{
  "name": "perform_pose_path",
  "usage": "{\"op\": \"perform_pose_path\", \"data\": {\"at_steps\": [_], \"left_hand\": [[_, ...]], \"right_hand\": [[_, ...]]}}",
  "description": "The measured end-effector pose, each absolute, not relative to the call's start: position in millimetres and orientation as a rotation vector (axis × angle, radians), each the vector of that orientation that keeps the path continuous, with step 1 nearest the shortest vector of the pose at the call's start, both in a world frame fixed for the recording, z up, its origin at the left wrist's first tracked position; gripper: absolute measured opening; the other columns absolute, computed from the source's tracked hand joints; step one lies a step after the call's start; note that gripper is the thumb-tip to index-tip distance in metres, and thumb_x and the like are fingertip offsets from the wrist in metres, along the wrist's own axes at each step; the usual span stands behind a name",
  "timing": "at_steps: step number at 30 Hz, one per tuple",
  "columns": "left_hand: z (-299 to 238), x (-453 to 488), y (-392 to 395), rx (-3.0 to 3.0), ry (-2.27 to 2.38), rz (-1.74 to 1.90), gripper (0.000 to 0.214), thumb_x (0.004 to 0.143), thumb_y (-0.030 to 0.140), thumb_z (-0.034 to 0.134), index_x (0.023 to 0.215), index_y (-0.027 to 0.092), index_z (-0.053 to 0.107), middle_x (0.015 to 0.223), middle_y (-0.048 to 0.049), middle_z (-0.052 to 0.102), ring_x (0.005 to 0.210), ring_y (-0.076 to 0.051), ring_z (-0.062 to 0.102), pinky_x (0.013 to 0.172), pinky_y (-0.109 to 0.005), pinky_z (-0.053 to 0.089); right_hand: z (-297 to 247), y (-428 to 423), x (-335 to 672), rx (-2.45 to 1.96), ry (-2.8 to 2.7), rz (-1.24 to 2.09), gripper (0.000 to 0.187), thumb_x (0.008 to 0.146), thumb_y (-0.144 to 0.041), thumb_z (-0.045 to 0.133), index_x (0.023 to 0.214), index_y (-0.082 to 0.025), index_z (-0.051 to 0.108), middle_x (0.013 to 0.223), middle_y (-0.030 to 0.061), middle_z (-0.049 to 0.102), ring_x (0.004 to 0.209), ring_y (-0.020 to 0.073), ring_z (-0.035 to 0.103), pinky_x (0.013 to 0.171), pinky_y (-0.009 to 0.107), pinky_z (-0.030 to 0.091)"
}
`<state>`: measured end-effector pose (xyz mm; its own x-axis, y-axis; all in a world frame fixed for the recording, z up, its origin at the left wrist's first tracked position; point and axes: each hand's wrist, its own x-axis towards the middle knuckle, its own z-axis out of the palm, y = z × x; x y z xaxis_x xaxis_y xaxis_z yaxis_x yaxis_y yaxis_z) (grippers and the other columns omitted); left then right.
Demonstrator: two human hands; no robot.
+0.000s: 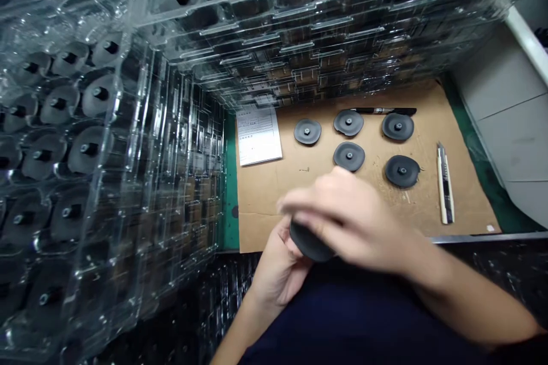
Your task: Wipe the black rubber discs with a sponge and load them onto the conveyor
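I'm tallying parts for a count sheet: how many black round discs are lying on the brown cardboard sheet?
5 black round discs on the brown cardboard sheet. Back row: left, middle, right. Front row: middle, right. None appears hidden.

The stacked trays [128,125] are showing glossy clear plastic, the round discs [349,157] matt black rubber, the flattened box [282,194] rough brown cardboard, and the sheet [258,136] smooth white paper.

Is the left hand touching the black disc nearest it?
Touching. The head view shows the left hand cupped around the black disc, with the disc's rim resting against it.
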<state>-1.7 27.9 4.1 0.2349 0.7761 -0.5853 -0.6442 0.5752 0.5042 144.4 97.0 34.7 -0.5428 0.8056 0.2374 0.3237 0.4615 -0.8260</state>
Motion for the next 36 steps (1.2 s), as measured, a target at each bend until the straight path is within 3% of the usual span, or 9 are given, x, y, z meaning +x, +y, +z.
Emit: {"op": "perform_pose_path", "data": {"at_steps": [5,11,16,20,24,26,29,33,36], "left_hand": [[5,-6,32,0.109,0.781,0.976,0.059,0.066,0.044,0.072,0.119,0.025,0.056,0.134,-0.0102,0.051,0.113,-0.033,0.055,0.093,-0.044,0.047],[-3,-8,31,0.053,0.744,1.052,0.06,0.072,0.046,0.065,0.125,0.021,0.052,0.136,-0.0114,0.049,0.123,-0.033,0.048,0.1,-0.043,0.042],[-4,-3,27,0.046,0.782,1.069,0.052,0.077,0.04,0.063,0.124,0.02,0.053,0.132,-0.0102,0.054,0.121,-0.03,0.05,0.102,-0.039,0.041],[-3,0,17,0.137,0.864,1.125,0.048,0.074,0.039,0.067,0.118,0.022,0.058,0.12,-0.0074,0.063,0.114,-0.025,0.055,0.098,-0.036,0.044],[-1,-4,10,0.189,0.948,1.14,0.043,0.072,0.024,0.072,0.114,0.024,0.061,0.114,-0.0032,0.066,0.106,-0.018,0.06,0.088,-0.023,0.049],[1,-4,7,0.216,0.939,1.171,0.043,0.068,0.025,0.075,0.109,0.024,0.063,0.11,-0.0019,0.067,0.1,-0.016,0.062,0.083,-0.021,0.05],[6,-1,5,0.246,0.894,1.2,0.033,0.066,0.029,0.077,0.097,0.024,0.068,0.098,0.0005,0.07,0.088,-0.013,0.065,0.08,-0.019,0.05],[14,-3,2,0.261,0.829,1.203,0.051,0.061,0.029,0.08,0.11,0.027,0.064,0.111,-0.0003,0.066,0.101,-0.017,0.062,0.088,-0.024,0.049],[15,-5,0,0.282,0.804,1.192,0.063,0.056,0.032,0.082,0.115,0.025,0.061,0.115,-0.0021,0.065,0.104,-0.02,0.061,0.09,-0.027,0.049]], "right_hand": [[-14,94,168,-1.46,-1.783,1.227,0.027,0.088,-0.026,0.046,0.11,-0.022,0.061,0.102,0.003,0.067,0.081,0.0161,0.063,0.068,0.027,0.049],[-64,35,175,-1.485,-1.857,1.378,0.025,0.087,-0.026,0.046,0.106,-0.021,0.062,0.097,0.005,0.07,0.084,0.0188,0.066,0.072,0.031,0.052],[-26,50,171,-1.572,-1.735,1.152,0.025,0.089,-0.027,0.046,0.109,-0.022,0.061,0.108,0.0051,0.065,0.095,0.0195,0.062,0.078,0.031,0.05],[26,59,150,-1.321,-1.804,0.87,0.025,0.09,-0.022,0.046,0.111,-0.02,0.059,0.105,0.0056,0.064,0.096,0.0181,0.058,0.086,0.032,0.045],[44,52,131,-1.0,-2.066,1.05,0.023,0.089,-0.013,0.044,0.105,-0.016,0.059,0.093,0.0039,0.064,0.085,0.0141,0.057,0.08,0.028,0.045],[45,53,126,-0.969,-2.137,1.122,0.022,0.089,-0.012,0.044,0.102,-0.017,0.06,0.093,0.0022,0.065,0.084,0.0126,0.057,0.078,0.026,0.045],[44,54,123,-1.051,-2.07,0.881,0.023,0.09,-0.014,0.041,0.103,-0.013,0.06,0.09,0.006,0.064,0.082,0.0155,0.056,0.077,0.03,0.044],[43,36,135,-0.844,-2.068,0.925,0.023,0.088,-0.011,0.045,0.106,-0.012,0.059,0.09,0.0062,0.063,0.083,0.015,0.053,0.079,0.031,0.043],[42,25,151,-0.959,-2.08,0.975,0.022,0.087,-0.01,0.048,0.105,-0.013,0.059,0.087,0.0045,0.062,0.078,0.0129,0.052,0.074,0.028,0.042]]}}
